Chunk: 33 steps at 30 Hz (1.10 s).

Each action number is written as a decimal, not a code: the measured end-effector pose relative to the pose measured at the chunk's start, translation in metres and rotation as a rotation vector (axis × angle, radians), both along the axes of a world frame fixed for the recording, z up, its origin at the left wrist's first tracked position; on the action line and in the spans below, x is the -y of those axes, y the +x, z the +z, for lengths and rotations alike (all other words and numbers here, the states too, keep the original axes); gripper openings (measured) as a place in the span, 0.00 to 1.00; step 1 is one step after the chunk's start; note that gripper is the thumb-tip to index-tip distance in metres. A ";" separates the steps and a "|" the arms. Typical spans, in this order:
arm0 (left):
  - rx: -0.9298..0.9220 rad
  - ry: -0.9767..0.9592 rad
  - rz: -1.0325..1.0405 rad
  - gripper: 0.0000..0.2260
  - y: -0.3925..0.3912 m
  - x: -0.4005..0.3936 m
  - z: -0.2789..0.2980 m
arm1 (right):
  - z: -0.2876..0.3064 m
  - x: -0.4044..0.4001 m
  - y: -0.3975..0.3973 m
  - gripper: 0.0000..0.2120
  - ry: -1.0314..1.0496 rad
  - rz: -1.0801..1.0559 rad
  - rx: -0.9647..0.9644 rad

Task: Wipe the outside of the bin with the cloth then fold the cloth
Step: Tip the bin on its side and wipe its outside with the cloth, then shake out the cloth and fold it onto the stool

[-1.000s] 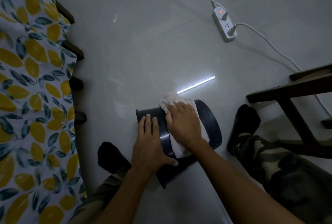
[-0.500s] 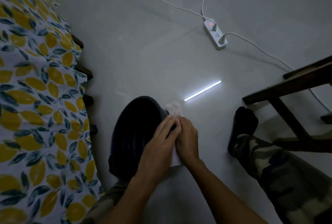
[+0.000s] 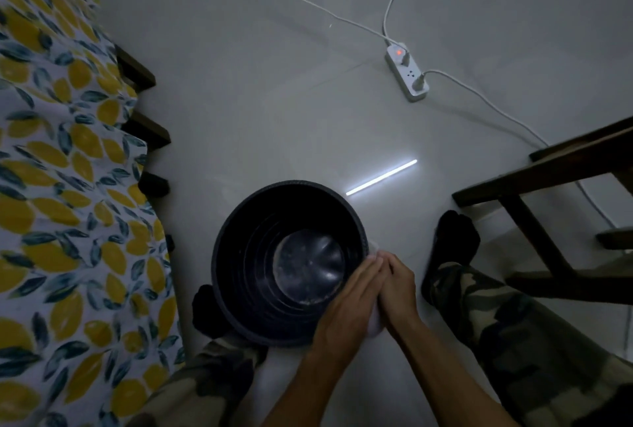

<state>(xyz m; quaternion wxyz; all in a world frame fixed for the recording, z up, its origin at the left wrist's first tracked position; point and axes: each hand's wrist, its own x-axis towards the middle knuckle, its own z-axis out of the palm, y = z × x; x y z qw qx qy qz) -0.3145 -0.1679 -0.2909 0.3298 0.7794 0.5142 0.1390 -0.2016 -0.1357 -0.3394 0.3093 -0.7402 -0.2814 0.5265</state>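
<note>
A black round bin [image 3: 260,217] stands upright on the pale floor between my legs, its open mouth facing up at me. My left hand [image 3: 346,306] and my right hand [image 3: 399,289] are pressed together at the bin's right rim. A white cloth [image 3: 374,324] is sandwiched between the two palms. Only small bits of it show below the heels of the hands and above the fingertips. My left hand overlaps the rim's near right edge.
A bed with a lemon-print sheet [image 3: 61,187] runs along the left. A dark wooden chair frame [image 3: 548,187] stands at the right. A white power strip [image 3: 407,72] with cables lies on the floor ahead. My feet in black socks flank the bin.
The bin went from lying on its side to standing upright with its mouth up. Both hands left its wall and came together at its right rim, closed on the cloth.
</note>
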 end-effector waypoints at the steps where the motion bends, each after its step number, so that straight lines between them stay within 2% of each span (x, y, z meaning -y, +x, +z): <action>1: 0.029 -0.012 0.005 0.22 0.006 -0.003 0.001 | 0.000 -0.002 0.004 0.14 -0.010 -0.016 -0.002; 4: 0.041 0.012 0.063 0.23 0.017 -0.004 -0.006 | -0.002 -0.007 0.012 0.13 -0.029 -0.036 -0.020; 8: 0.063 -0.102 0.065 0.30 0.024 -0.003 0.003 | 0.002 -0.004 0.018 0.12 -0.032 -0.052 -0.022; 12: -0.085 -0.049 -0.028 0.35 0.031 -0.005 0.015 | 0.027 -0.005 0.033 0.11 -0.050 -0.177 -0.015; 16: -0.087 -0.028 -0.045 0.32 0.041 -0.008 0.035 | 0.078 -0.012 0.052 0.10 -0.057 -0.221 0.074; 18: -0.101 -0.035 -0.011 0.27 0.044 -0.009 0.064 | 0.105 -0.012 0.062 0.16 -0.057 -0.202 0.060; 21: -0.156 0.002 0.058 0.16 0.043 -0.006 0.110 | 0.155 -0.015 0.072 0.19 -0.008 -0.095 0.031; 23: -0.241 0.069 0.097 0.12 0.036 -0.005 0.134 | 0.192 -0.021 0.073 0.14 0.059 0.023 0.031; 25: -0.300 0.118 0.172 0.14 0.027 -0.006 0.163 | 0.233 -0.024 0.068 0.09 0.135 0.161 0.045; 29: -0.366 0.190 0.331 0.17 0.001 -0.009 0.233 | 0.299 -0.016 0.050 0.04 0.319 0.457 0.139; 33: -0.322 0.248 0.401 0.30 -0.028 -0.002 0.299 | 0.357 -0.001 0.032 0.03 0.464 0.670 0.154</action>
